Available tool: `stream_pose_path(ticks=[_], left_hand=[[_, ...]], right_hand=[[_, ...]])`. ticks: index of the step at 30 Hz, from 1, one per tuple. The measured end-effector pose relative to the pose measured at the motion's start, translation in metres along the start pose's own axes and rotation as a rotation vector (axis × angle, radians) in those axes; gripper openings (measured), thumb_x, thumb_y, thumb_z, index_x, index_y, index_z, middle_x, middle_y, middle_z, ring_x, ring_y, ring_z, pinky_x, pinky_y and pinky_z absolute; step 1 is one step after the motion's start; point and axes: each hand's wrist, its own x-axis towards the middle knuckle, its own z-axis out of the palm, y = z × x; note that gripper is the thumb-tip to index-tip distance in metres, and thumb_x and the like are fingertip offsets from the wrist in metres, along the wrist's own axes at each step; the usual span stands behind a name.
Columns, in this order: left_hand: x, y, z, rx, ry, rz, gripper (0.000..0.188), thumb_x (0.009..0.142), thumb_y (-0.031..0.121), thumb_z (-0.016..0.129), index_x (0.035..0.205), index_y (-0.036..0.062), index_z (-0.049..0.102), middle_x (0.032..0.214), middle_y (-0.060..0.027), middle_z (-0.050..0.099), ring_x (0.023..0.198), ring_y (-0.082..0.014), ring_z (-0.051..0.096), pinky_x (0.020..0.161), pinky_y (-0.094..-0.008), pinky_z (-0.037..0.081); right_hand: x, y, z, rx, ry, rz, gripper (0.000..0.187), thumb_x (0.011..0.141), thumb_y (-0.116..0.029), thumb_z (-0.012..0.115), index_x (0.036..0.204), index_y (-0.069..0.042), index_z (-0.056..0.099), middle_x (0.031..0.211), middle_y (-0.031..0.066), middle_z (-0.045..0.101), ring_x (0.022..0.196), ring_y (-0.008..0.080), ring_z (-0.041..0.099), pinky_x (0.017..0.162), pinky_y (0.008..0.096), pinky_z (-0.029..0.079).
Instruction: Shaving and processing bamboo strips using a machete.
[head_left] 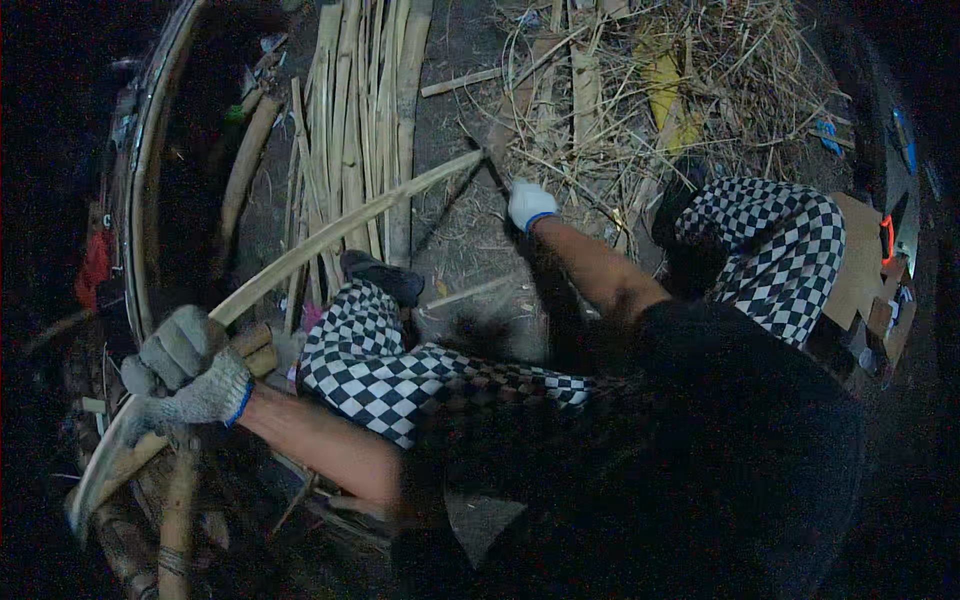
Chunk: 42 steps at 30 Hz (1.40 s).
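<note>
My left hand (190, 370), in a grey-white knit glove with a blue cuff, is wrapped round a long pale strip of split wood or bamboo (350, 229). The strip slants up and right from the fist, and its other end sticks out behind, at lower left. My right hand (532, 204), gloved in white, is closed around a thin dark tool that looks like a knife (497, 178). Its dark length meets the far tip of the strip; the handle is hidden in the fist.
Several long pale strips (350, 130) lie side by side beyond my left foot. A heap of thin shavings (740, 80) covers the ground at the far right, around a yellow piece (662, 85). Round poles (175, 520) lie at lower left; cardboard (855, 255) sits at right.
</note>
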Motion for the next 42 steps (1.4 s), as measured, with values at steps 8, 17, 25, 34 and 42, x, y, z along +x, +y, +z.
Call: stream_pose_path(ticks=[8, 17, 25, 34, 42], left_hand=[[0.002, 0.002, 0.035, 0.459, 0.392, 0.242, 0.034, 0.093, 0.038, 0.039, 0.068, 0.0153, 0.039, 0.051, 0.0036, 0.02, 0.039, -0.0105, 0.018, 0.038, -0.0274, 0.018], [-0.001, -0.018, 0.032, 0.259, 0.296, 0.08, 0.033, 0.087, 0.028, 0.046, 0.058, 0.017, 0.035, 0.052, 0.0027, 0.022, 0.043, -0.0117, 0.022, 0.044, -0.0281, 0.02], [0.002, 0.017, 0.005, -0.106, -0.25, -0.114, 0.051, 0.077, 0.057, 0.06, 0.053, 0.0186, 0.037, 0.047, 0.0059, 0.026, 0.041, -0.0093, 0.022, 0.045, -0.0262, 0.02], [-0.002, -0.01, -0.004, 0.0, -0.054, -0.033, 0.055, 0.067, 0.068, 0.062, 0.056, 0.0203, 0.036, 0.043, 0.008, 0.027, 0.037, -0.0074, 0.023, 0.043, -0.0264, 0.019], [-0.009, 0.026, -0.035, -0.104, -0.222, -0.106, 0.047, 0.074, 0.051, 0.066, 0.055, 0.0213, 0.035, 0.044, 0.0085, 0.025, 0.038, -0.0066, 0.023, 0.043, -0.024, 0.021]], right_hand=[[-0.016, -0.09, -0.013, -0.085, -0.122, -0.186, 0.033, 0.084, -0.029, 0.048, 0.084, -0.002, 0.067, 0.086, 0.0249, 0.063, 0.081, 0.0396, 0.063, 0.074, 0.046, 0.051], [0.004, 0.031, -0.001, -0.27, -0.1, -0.118, 0.028, 0.086, -0.026, 0.047, 0.08, -0.005, 0.064, 0.078, 0.0208, 0.063, 0.076, 0.0379, 0.063, 0.069, 0.0468, 0.05], [-0.078, -0.147, -0.081, 0.222, 0.087, -0.641, 0.024, 0.09, -0.026, 0.047, 0.095, -0.005, 0.057, 0.076, 0.0204, 0.06, 0.072, 0.039, 0.059, 0.065, 0.047, 0.048], [-0.057, -0.098, -0.048, 0.075, 0.082, -0.472, 0.022, 0.088, -0.024, 0.048, 0.084, -0.004, 0.054, 0.07, 0.0216, 0.059, 0.068, 0.0419, 0.058, 0.062, 0.0497, 0.047], [-0.071, -0.122, -0.037, 0.117, 0.031, -0.387, 0.021, 0.087, -0.023, 0.048, 0.09, -0.004, 0.056, 0.073, 0.0212, 0.061, 0.068, 0.0412, 0.06, 0.059, 0.0491, 0.048]])
